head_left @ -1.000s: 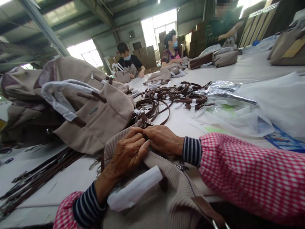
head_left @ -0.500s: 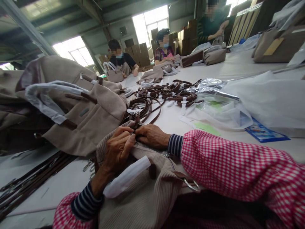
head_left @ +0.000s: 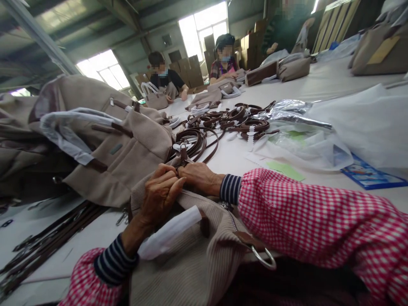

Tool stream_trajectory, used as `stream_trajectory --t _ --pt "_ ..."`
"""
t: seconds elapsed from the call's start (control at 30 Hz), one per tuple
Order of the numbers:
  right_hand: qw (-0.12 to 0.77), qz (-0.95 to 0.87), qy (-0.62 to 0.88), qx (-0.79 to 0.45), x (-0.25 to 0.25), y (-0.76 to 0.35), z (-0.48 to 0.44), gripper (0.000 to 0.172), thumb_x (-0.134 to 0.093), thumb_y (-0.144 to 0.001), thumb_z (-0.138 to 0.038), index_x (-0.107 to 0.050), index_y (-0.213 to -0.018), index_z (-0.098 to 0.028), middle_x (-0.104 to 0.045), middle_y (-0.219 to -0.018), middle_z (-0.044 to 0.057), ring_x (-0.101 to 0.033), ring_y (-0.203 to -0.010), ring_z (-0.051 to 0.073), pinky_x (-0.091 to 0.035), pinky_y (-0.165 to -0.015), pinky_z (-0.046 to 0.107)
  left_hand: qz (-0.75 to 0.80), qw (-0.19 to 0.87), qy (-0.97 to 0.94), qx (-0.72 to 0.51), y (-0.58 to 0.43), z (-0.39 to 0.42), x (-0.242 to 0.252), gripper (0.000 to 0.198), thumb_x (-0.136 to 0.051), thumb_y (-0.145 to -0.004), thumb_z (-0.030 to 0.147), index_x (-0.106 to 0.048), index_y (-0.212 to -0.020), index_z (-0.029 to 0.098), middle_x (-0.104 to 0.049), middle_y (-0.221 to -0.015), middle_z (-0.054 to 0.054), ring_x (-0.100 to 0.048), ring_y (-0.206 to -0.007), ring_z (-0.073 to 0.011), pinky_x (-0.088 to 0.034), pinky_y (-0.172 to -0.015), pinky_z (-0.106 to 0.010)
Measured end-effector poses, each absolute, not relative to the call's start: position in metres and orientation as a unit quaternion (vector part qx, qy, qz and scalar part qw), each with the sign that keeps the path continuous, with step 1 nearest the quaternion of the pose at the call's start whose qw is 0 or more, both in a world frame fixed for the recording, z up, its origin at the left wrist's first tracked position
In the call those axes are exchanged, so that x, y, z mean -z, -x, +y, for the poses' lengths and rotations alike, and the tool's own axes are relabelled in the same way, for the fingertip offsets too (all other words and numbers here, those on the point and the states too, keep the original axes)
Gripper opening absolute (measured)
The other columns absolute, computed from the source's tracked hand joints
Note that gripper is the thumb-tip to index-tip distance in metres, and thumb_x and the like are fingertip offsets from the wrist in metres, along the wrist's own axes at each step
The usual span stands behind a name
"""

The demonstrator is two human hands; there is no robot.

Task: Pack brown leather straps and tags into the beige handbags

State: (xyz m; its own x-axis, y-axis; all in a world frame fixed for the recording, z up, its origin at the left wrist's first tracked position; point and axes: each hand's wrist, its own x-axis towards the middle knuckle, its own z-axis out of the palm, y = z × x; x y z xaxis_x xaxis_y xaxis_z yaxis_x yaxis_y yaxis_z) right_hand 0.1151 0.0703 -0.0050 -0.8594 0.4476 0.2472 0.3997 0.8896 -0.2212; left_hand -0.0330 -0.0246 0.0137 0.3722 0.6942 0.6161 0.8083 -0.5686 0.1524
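Note:
A beige ribbed handbag (head_left: 178, 259) lies in front of me, with a metal zipper (head_left: 204, 196) along its top. Its handle is wrapped in white paper (head_left: 170, 233), and a metal ring (head_left: 264, 258) hangs at the near end. Fingers bent, my left hand (head_left: 161, 193) grips the bag's top edge near the far end of the zipper. My right hand (head_left: 200, 176) is closed on the same end, its knuckles against the left fingers. What the fingertips pinch is hidden. A brown leather tab with a ring (head_left: 183, 155) rises just beyond them.
More beige handbags (head_left: 117, 157) are piled at the left. Coiled brown straps (head_left: 194, 142) lie beyond my hands, and straight straps (head_left: 54, 238) at lower left. Plastic wrapping (head_left: 366, 127) and a blue packet (head_left: 369, 172) are at right. Several co-workers (head_left: 225, 63) are across the table.
The view has shifted slightly, moving the background rightward. Both my hands stay at the zipper's far end, drawn closer together. A co-worker at far right has moved their hands apart.

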Motion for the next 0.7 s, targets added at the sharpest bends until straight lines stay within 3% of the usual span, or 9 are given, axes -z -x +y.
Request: stream_trajectory --t 0.33,0.5,0.6,0.7 --pt "0.128 -0.955 0.241 -0.116 -0.005 -0.117 0.075 0.031 -0.058 -0.096 -0.031 -0.071 -0.115 -0.010 -0.076 -0.107 0.019 -0.073 -0.101 0.031 -0.055 -0.077 0.035 -0.428 0.022 0.861 0.275 0.048 -0.022 -0.030 0.041 -0.051 -0.105 0.024 -0.056 -0.064 0.020 -0.061 -0.066 -0.001 -0.060 -0.089 -0.0190 -0.053 -0.084 -0.031" --pt "0.105 -0.962 0.230 -0.099 -0.011 -0.116 0.075 0.028 -0.057 -0.093 -0.022 -0.074 -0.113 -0.012 -0.077 -0.105 0.019 -0.074 -0.100 0.030 -0.056 -0.079 0.035 -0.436 0.019 0.849 0.299 0.047 -0.024 -0.024 0.041 -0.053 -0.104 0.022 -0.053 -0.063 0.019 -0.056 -0.066 -0.001 -0.058 -0.086 -0.0182 -0.052 -0.085 -0.032" --pt "0.094 -0.964 0.230 -0.093 -0.012 -0.117 0.074 0.025 -0.057 -0.093 -0.022 -0.075 -0.107 -0.013 -0.077 -0.100 0.017 -0.075 -0.095 0.031 -0.055 -0.076 0.035 -0.438 0.026 0.843 0.311 0.047 -0.025 -0.020 0.041 -0.053 -0.104 0.022 -0.052 -0.063 0.019 -0.056 -0.068 -0.001 -0.057 -0.087 -0.0180 -0.051 -0.084 -0.031" --pt "0.123 -0.959 0.239 -0.090 -0.004 -0.117 0.074 0.026 -0.052 -0.099 -0.025 -0.072 -0.114 -0.016 -0.077 -0.102 0.015 -0.074 -0.096 0.028 -0.054 -0.078 0.034 -0.445 0.036 0.835 0.323 0.046 -0.025 -0.018 0.040 -0.053 -0.103 0.022 -0.054 -0.063 0.019 -0.058 -0.068 -0.002 -0.058 -0.088 -0.0183 -0.052 -0.084 -0.030"
